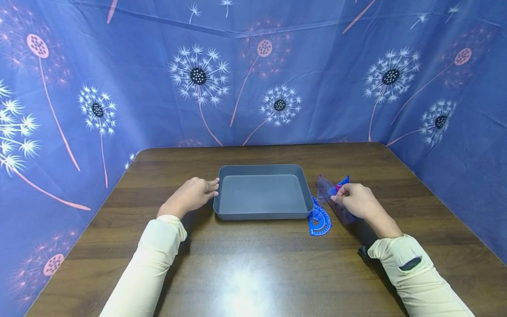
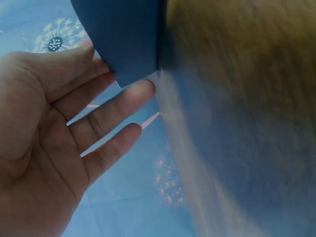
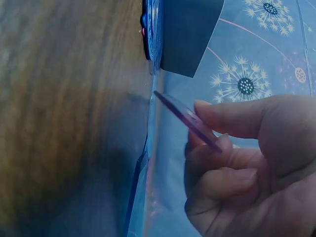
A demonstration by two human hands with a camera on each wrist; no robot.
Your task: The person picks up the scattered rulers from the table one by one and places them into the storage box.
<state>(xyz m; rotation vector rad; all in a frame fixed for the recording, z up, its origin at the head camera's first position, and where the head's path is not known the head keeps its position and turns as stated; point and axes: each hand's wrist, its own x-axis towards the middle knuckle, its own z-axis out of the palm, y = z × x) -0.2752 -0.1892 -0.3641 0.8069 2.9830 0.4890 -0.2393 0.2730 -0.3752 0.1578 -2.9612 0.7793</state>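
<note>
A grey rectangular tray point(image 1: 263, 215) rests on the table. My left hand point(image 1: 192, 193) is at its left side, fingertips against or very near the outer wall; in the left wrist view the fingers point(image 2: 111, 111) are fairly straight and spread. To the tray's right, my right hand point(image 1: 358, 200) pinches a thin, flat purple piece point(image 3: 190, 122), seen edge-on in the right wrist view; its full shape cannot be made out. Below that hand lies a see-through purplish item point(image 1: 343, 213), partly hidden. A blue protractor point(image 1: 319, 221) lies by the tray's right front corner, and a blue pointed piece point(image 1: 343, 181) shows behind the hand.
The brown wooden table point(image 1: 190, 273) has a far edge close to a blue curtain point(image 1: 245, 110) printed with dandelions, which also runs along both sides. A dark strap point(image 1: 363, 253) shows at the right wrist.
</note>
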